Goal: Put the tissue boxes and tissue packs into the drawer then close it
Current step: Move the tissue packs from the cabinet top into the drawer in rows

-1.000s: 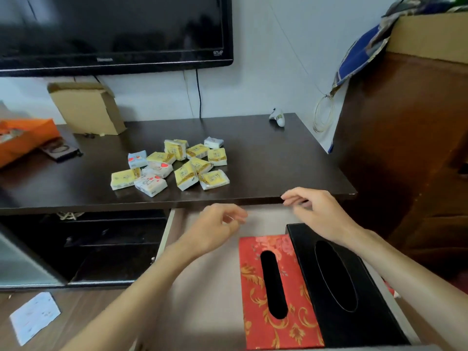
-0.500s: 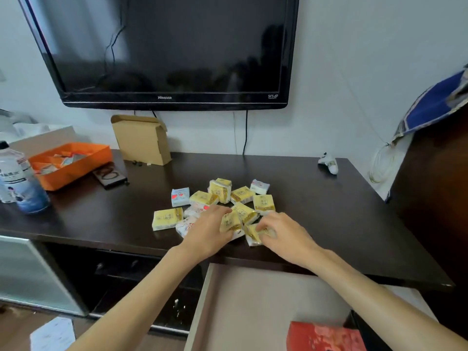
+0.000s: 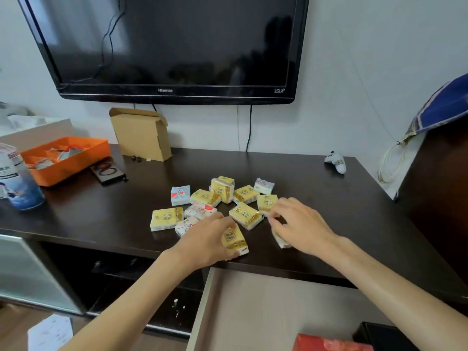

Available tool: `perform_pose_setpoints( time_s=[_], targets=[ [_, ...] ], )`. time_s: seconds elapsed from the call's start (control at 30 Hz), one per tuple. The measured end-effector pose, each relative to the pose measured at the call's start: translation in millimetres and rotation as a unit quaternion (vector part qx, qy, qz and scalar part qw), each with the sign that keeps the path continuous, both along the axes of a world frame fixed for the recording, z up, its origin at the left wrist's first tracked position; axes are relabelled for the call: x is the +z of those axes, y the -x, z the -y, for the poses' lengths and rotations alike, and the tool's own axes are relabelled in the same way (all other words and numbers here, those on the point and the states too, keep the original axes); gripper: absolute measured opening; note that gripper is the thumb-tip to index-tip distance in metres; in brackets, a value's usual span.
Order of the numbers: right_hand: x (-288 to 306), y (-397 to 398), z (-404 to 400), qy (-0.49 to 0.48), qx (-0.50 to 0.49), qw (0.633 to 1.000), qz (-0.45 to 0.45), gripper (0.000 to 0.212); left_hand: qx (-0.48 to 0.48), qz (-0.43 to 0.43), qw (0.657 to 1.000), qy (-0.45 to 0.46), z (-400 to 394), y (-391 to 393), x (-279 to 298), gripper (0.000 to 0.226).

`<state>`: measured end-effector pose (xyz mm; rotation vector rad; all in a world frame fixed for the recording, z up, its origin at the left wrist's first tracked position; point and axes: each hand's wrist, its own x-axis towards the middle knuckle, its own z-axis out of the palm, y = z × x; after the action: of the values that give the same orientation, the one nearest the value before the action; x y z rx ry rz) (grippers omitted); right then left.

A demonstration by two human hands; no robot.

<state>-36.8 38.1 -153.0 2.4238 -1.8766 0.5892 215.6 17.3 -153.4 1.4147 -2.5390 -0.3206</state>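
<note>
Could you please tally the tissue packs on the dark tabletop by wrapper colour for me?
Yellow-wrapped tissue packs: 9, counting one gripped by the left hand and one mostly hidden under the right hand
White-wrapped tissue packs with blue and red print: 4
Total: 13

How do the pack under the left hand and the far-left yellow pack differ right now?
The pack under the left hand is tilted and gripped by the left hand near the cabinet top's front edge; the far-left yellow pack lies flat, untouched, apart from both hands. Both are yellow-wrapped tissue packs, and neither is in the drawer yet.
</note>
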Motion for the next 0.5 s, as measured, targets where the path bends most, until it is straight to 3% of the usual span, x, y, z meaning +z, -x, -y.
perform_pose_setpoints(
  time_s=[0.13,0.3,0.5],
  targets=[
    [11,-34,31,-0.088,0.078,0.992,-0.035,0.045,-0.001,-0.028,1.000,0.013,-6,-10,4,0.068],
    [0,-47,34,-0.101,0.089,0.985,-0.108,0.023,0.000,-0.038,0.999,0.010,-12,-22,-4,0.065],
    [-8,-41,18,-0.094,0.105,0.989,-0.056,0.030,-0.015,-0.052,0.998,0.023,-15,-27,-13,0.058]
  ],
)
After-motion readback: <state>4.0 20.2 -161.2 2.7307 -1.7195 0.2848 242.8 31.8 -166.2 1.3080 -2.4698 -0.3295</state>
